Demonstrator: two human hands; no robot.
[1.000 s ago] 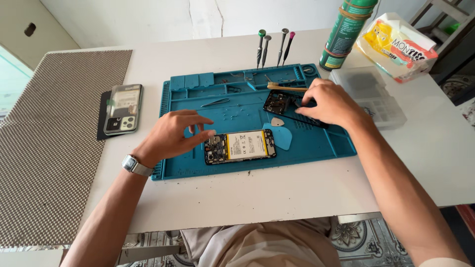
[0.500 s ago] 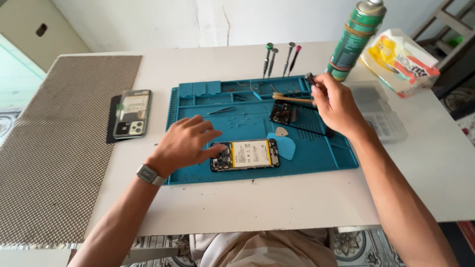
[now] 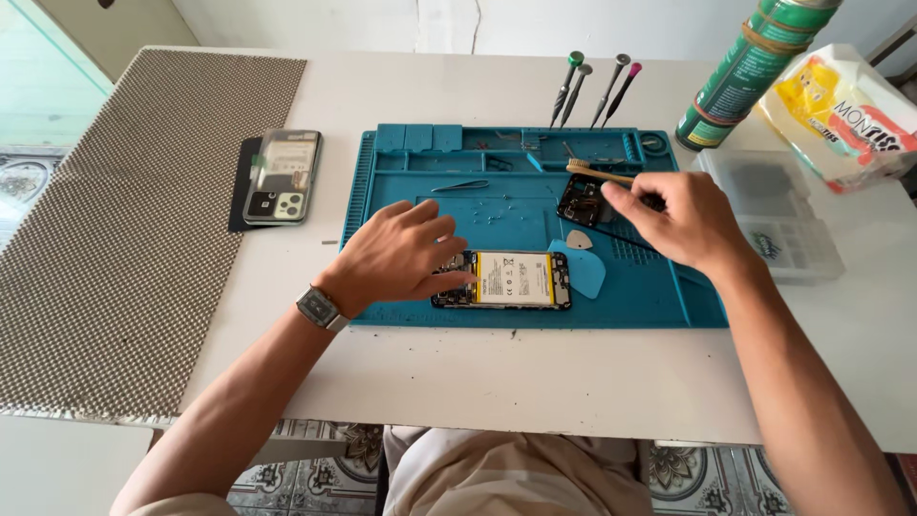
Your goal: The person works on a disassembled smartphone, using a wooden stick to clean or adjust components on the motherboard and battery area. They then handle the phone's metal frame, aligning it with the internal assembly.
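Observation:
An opened phone (image 3: 516, 280) with its battery showing lies near the front edge of a blue work mat (image 3: 401, 191). My left hand (image 3: 401, 253) rests on the phone's left end with its fingers spread, holding it down. My right hand (image 3: 678, 220) is over the mat's right side. Its thumb and forefinger are pinched at the edge of a small dark part (image 3: 579, 201). A wooden-handled brush (image 3: 597, 172) lies just behind those fingers. A grey pick (image 3: 579, 240) and a blue pick (image 3: 587, 272) lie between the part and the phone.
Tweezers (image 3: 460, 186) lie on the mat. Several screwdrivers (image 3: 592, 91) stand at its back edge. A second phone (image 3: 280, 177) lies to the left, beside a dotted grey mat (image 3: 124, 239). A green can (image 3: 745, 72), a tissue pack (image 3: 845, 115) and a clear box (image 3: 778, 225) are at the right.
The view has shifted a little. My left hand stays at the phone's left end. My right hand has drawn back slightly, fingers now pinched at the small dark part.

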